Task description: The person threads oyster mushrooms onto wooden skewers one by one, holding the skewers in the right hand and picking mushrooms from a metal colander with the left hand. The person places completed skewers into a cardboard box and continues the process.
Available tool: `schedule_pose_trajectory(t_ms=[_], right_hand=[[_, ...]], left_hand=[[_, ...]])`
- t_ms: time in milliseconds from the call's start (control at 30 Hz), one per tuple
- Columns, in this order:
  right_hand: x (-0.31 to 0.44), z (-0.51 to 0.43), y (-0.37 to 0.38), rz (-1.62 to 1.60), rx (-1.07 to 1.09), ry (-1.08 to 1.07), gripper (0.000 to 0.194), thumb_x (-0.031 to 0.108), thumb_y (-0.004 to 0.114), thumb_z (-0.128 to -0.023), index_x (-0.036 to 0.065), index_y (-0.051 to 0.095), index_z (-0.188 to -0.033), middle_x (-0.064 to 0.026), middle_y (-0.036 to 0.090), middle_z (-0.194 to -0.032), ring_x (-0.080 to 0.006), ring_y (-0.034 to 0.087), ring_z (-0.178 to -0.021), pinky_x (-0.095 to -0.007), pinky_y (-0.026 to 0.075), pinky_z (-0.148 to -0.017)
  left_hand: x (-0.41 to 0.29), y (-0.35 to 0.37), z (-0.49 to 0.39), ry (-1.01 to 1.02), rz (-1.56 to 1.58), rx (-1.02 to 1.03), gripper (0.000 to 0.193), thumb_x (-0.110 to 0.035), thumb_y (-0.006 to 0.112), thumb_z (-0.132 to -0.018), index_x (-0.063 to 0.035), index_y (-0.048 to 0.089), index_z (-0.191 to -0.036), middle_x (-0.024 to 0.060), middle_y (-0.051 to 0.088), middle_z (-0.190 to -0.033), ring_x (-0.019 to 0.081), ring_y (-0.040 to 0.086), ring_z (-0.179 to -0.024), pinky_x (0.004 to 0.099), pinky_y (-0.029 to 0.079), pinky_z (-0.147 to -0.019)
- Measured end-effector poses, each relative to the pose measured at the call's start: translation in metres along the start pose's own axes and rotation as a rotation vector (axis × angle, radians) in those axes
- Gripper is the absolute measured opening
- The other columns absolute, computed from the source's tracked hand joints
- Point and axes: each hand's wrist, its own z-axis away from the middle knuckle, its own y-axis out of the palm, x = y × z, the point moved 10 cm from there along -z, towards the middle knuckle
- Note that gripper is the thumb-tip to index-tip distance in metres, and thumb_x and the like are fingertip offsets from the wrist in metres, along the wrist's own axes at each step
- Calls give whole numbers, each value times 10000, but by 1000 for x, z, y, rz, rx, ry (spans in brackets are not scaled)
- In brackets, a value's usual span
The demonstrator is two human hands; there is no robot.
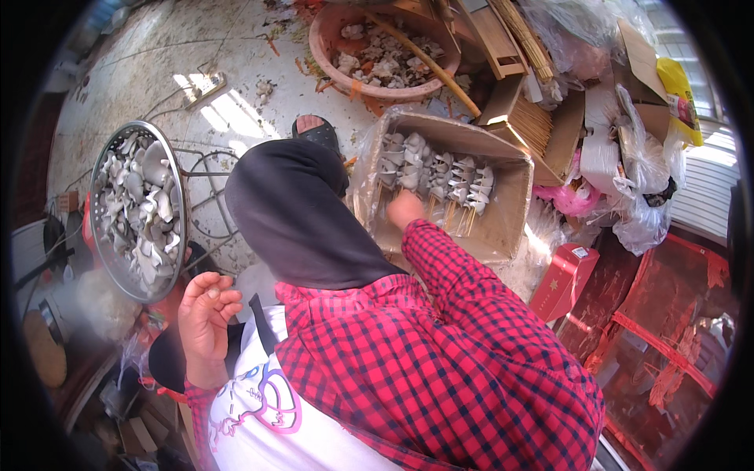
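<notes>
My right hand (405, 209) reaches into a plastic-lined cardboard box (500, 232), its back towards me. It lies over the stick ends of a mushroom skewer (412, 162); the fingertips are hidden, so I cannot tell if they grip it. More skewers (462, 179) of grey mushroom pieces lie side by side in the box, bare sticks towards me. My left hand (206, 318) is raised in front of my body, palm up, fingers loosely bent and apart, with nothing visible in it. Beyond it stands a perforated metal colander (181, 206) heaped with loose oyster mushrooms (141, 206).
A pink basin (330, 73) holds mushroom scraps, with a wooden pole (424, 56) across it. Right of the box are an open carton of bamboo sticks (533, 126), plastic bags (645, 218) and a red box (564, 279). A metal stand (215, 206) is beside the colander.
</notes>
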Motion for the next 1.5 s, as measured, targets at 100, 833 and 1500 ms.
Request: schedule_pose_trajectory(t_ms=[100,833,1500], right_hand=[[7,3,3,7,94,-32,352,161,582,-856,-20,711,-1129,-260,688,-1174,-403,657,-1123,-463,522,-968],[-7,1,-69,256,385,-272,459,405,659,-829,27,757,-1069,-232,713,-1092,-383,674,-1060,-447,525,-933],[-155,-280,-276,503,-121,-82,404,201,658,-862,70,656,-1244,-225,674,-1221,-377,620,-1195,-469,509,-994]], left_hand=[[-1,2,0,3,-4,0,220,-48,584,-957,-10,589,-1174,148,691,-1082,226,732,-874,333,620,-736],[-15,47,-27,-32,-154,23,215,-69,572,-955,-32,586,-1167,122,673,-1052,224,722,-871,320,611,-734],[-56,137,-86,-143,-336,-59,154,-84,618,-961,-57,584,-1109,32,655,-974,122,663,-814,263,554,-713]])
